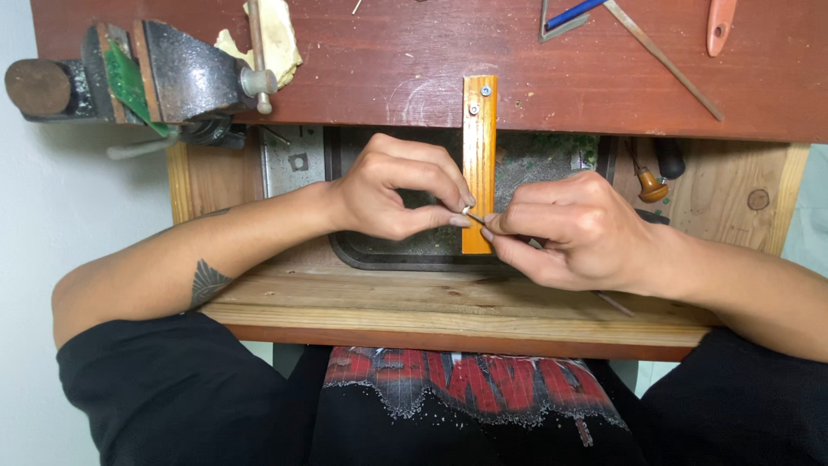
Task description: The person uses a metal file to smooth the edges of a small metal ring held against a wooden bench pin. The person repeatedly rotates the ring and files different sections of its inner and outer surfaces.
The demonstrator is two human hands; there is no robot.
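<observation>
My left hand [398, 185] pinches a tiny pale piece [467, 209] between thumb and fingertips, right against the orange wooden bench pin [479, 129]. My right hand [565, 229] grips a thin metal tool [477, 219] whose tip meets that small piece. Both hands meet at the pin's near end, above a dark tray [379, 250] set in the open wooden drawer [448, 302]. The small piece is mostly hidden by my fingers, so its shape is unclear.
A grey bench vise [164, 73] holding a green board sits at the left of the red-brown benchtop [388, 60]. Thin metal tools [664, 60] and an orange handle [720, 22] lie at top right. A wooden-knobbed tool [651, 183] rests in the drawer's right side.
</observation>
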